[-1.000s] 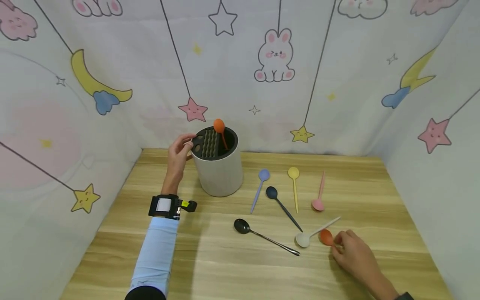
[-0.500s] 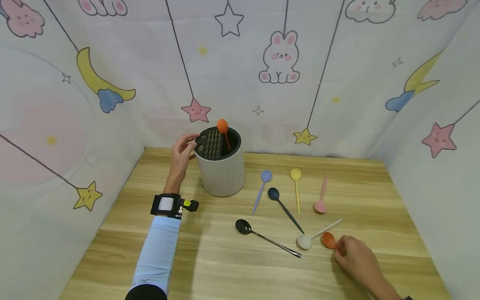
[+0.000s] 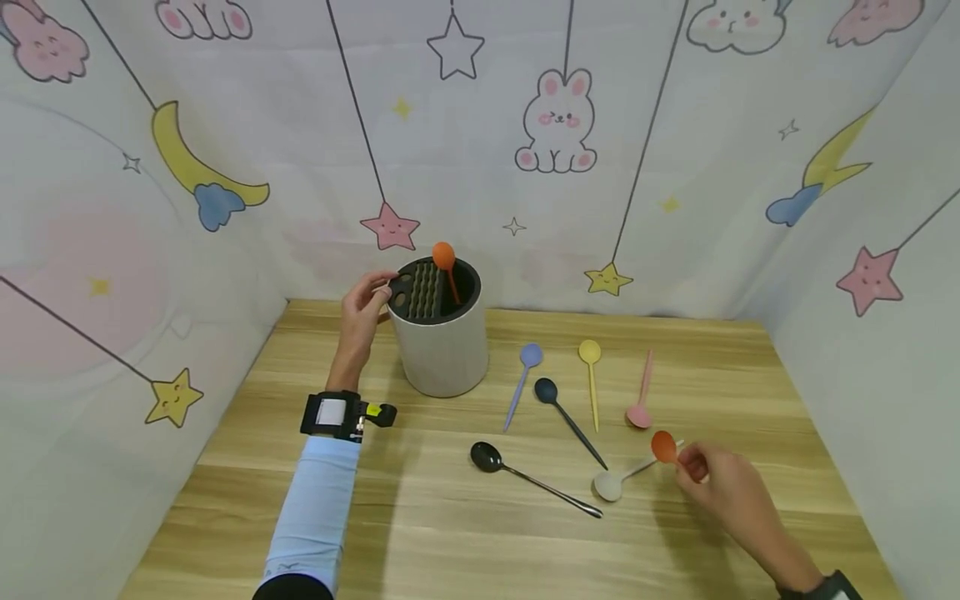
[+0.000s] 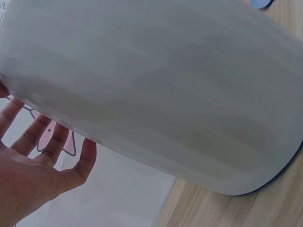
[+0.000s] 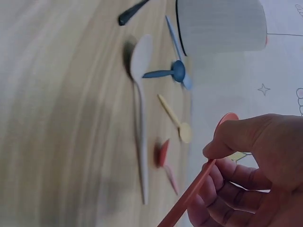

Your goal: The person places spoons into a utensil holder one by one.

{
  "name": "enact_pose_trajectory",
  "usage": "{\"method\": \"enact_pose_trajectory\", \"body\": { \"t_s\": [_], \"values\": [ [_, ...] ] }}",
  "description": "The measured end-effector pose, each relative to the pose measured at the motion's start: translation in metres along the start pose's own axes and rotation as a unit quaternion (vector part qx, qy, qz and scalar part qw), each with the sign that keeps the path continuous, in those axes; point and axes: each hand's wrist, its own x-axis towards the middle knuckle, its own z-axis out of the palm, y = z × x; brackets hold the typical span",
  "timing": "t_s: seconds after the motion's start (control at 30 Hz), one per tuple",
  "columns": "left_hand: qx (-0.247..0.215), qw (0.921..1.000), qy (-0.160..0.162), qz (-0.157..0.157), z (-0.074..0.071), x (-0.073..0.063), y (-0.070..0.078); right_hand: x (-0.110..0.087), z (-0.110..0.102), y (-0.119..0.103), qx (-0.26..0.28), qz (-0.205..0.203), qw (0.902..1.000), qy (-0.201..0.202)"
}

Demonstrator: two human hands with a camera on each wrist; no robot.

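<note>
At the left rim of a white cylindrical utensil holder (image 3: 442,358) with a black top, my left hand (image 3: 362,312) grips the edge. Its fingers lie along the holder's pale side (image 4: 151,94) in the left wrist view. An orange spoon (image 3: 444,256) stands in the holder's open section, bowl up. My right hand (image 3: 727,483) pinches another orange spoon (image 3: 663,447) between thumb and fingers, raised above the table. In the right wrist view its handle (image 5: 189,195) slants down past the curled fingers. A white spoon (image 3: 608,486) lies just left of that hand, its handle partly hidden.
Spread over the wooden table (image 3: 450,542) are a lilac spoon (image 3: 531,356), a dark blue spoon (image 3: 547,390), a yellow spoon (image 3: 590,352), a pink spoon (image 3: 638,416) and a long black metal spoon (image 3: 487,457). Printed cloth walls (image 3: 480,183) enclose the back and sides.
My right hand has lifted the orange spoon off the table, its bowl rising above the white spoon's handle. The left hand keeps its hold on the holder's rim.
</note>
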Motion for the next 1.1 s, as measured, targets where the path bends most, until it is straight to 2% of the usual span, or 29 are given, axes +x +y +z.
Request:
{"method": "enact_pose_trajectory", "body": {
  "t_s": [0.17,0.43,0.63,0.8,0.9,1.03,1.1],
  "values": [
    [0.005,1.0000,-0.001,-0.004,-0.001,0.000,0.002,0.015,-0.006,-0.006,0.015,-0.026,0.9990,0.032],
    [0.003,1.0000,-0.002,-0.002,0.001,0.002,0.003,0.039,-0.017,-0.023,0.082,-0.065,0.9913,0.079],
    [0.007,1.0000,0.006,-0.003,-0.004,0.008,-0.018,0.060,-0.026,-0.039,0.103,-0.097,0.9838,0.110],
    [0.009,0.9999,0.010,0.006,-0.008,0.008,-0.032,0.081,-0.032,-0.051,0.131,-0.115,0.9728,0.153],
    [0.011,0.9999,0.008,0.005,-0.005,0.002,-0.020,0.092,-0.037,-0.058,0.152,-0.118,0.9660,0.173],
    [0.013,0.9999,0.002,0.001,0.000,-0.004,-0.002,0.104,-0.042,-0.066,0.175,-0.114,0.9614,0.179],
    [0.014,0.9999,0.002,0.004,0.000,-0.002,0.000,0.109,-0.045,-0.070,0.193,-0.107,0.9599,0.173]
  ]
}}
